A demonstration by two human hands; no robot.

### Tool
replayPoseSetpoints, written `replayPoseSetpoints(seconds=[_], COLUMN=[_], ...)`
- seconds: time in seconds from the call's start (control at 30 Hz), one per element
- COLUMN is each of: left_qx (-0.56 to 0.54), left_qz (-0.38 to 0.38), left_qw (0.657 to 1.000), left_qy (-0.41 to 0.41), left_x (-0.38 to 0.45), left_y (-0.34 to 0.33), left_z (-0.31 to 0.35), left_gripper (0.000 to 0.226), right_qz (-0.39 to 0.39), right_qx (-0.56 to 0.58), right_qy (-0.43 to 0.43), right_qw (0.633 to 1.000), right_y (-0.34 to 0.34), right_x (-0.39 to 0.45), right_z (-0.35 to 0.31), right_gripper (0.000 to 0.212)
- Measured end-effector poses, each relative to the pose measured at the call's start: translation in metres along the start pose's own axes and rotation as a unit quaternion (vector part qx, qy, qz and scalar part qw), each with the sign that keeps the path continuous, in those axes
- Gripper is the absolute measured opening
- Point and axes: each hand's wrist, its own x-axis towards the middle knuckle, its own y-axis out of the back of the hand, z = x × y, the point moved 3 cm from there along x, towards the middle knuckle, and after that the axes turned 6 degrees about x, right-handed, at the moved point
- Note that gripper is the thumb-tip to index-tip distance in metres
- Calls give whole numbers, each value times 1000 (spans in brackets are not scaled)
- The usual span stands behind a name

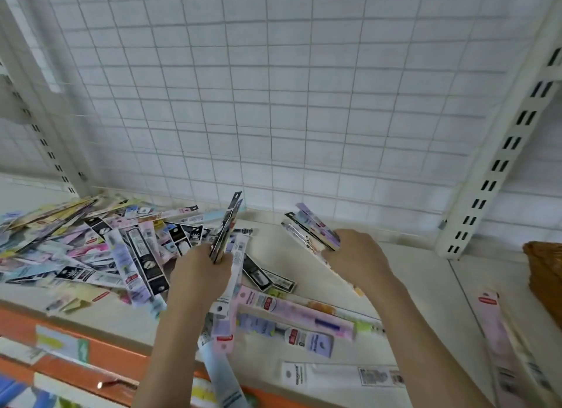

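Long flat packs in pastel and black card lie in a big heap (91,249) on the left of a white shelf (425,286). My left hand (200,271) grips a small bundle of dark packs (226,225) that points up and away, edge-on. My right hand (359,257) grips another bundle of packs (313,230), fanned toward the upper left. Several loose packs (289,316) lie flat on the shelf between and below my forearms.
A white wire grid (273,88) forms the back of the shelf, with slotted uprights at left (45,134) and right (501,152). The shelf's front edge is orange (100,356). A single pink pack (498,340) and a brown object (544,277) lie at the right.
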Motion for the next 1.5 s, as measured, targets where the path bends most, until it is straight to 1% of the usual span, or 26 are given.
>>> replayPoseSetpoints(seconds=[0.17,0.27,0.37,0.47,0.57,0.63,0.77,0.8,0.83,0.87,0.93,1.03,1.07,1.17,1.27,1.33,1.4,1.5], left_qx=[115,143,150,141,124,99,0,-37,-75,-107,-137,-142,-140,-113,-106,-105,-99,-103], left_qz=[-36,-62,-59,-63,-84,-75,-60,-62,-63,-64,-69,-64,-58,-46,-41,-28,-16,-14], left_qw=[992,987,986,987,989,992,998,997,995,992,988,987,988,992,993,993,994,994], left_qy=[27,44,46,37,7,-14,-36,-36,-34,-34,-34,-27,-28,-42,-35,-35,-45,-46], left_x=[7,7,8,6,2,-3,-15,-19,-24,-27,-33,-38,-39,-45,-47,-48,-49,-53], left_y=[-18,-24,-24,-21,-17,-10,7,10,12,13,13,11,10,12,15,18,21,23], left_z=[10,14,17,22,31,40,55,58,62,64,68,68,67,63,54,47,41,33], left_gripper=[31,31,29,27,31,31,22,20,19,20,28,47,49,44,32,32,30,23], right_qz=[8,-9,-7,8,-1,-4,-8,-6,-2,1,-5,-25,-33,-66,-106,-129,-135,-132], right_qx=[52,63,79,69,57,64,117,121,114,105,91,89,83,49,-4,-23,-35,-29], right_qy=[4,17,8,0,-3,1,2,7,8,12,19,24,25,28,41,46,48,47], right_qw=[999,998,997,998,998,998,993,993,993,994,996,995,996,996,993,990,989,990], right_y=[21,25,24,22,16,12,14,15,17,18,21,21,20,12,-1,-13,-22,-24], right_x=[-15,-21,-24,-24,-25,-26,-32,-33,-34,-35,-38,-43,-45,-50,-55,-58,-59,-60], right_z=[12,16,22,26,28,27,26,27,29,29,30,30,30,28,19,15,12,11], right_gripper=[15,34,41,39,23,19,28,22,10,8,27,45,49,53,53,58,62,62])
